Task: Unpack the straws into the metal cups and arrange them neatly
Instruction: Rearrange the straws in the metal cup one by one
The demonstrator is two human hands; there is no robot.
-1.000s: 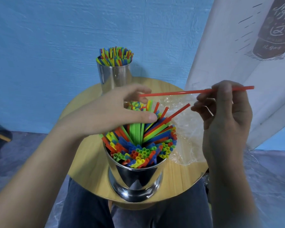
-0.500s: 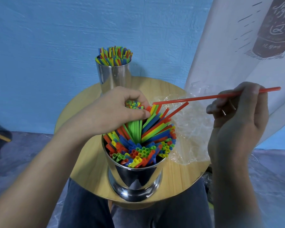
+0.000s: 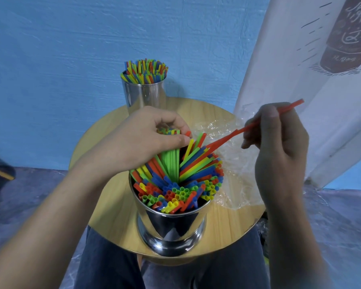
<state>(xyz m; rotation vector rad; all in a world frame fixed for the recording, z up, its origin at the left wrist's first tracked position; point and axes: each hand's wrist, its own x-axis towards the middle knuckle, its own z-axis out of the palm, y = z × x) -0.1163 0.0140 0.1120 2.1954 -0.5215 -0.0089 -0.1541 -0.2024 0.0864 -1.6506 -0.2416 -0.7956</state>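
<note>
Far cup: the far cup (image 3: 146,94) stands upright at the back of the round table (image 3: 113,205). It is packed with its far straws (image 3: 144,70), their tips level and close together. By my reading, this 1 is finished.

Near cup: the near cup (image 3: 171,226) stands at the front edge of the table and is also full. Its near straws (image 3: 175,184) fan out rather than stand straight. The ones nearest the camera show their open ends, and those behind lean away to the right.

Left hand: the left hand (image 3: 146,134) reaches over the far side of the near cup. Its fingers are curled over the tops of a cluster of the near straws, with the thumb pressed against the green ones.

Right hand: the right hand (image 3: 279,147) pinches 1 red straw (image 3: 225,139) between thumb and fingers. It is held slanted, with its lower end touching the fanned bundle at the cup's far right.

Wrapper: the clear wrapper (image 3: 238,174) lies crumpled on the table, right of the near cup. It looks empty, though the glare on the film could hide a straw.

Done: unpacking seems nearly complete, with 2 cups filled.

Left: seat the red straw, then gather the fanned straws upright and level them to match the far cup.
</note>
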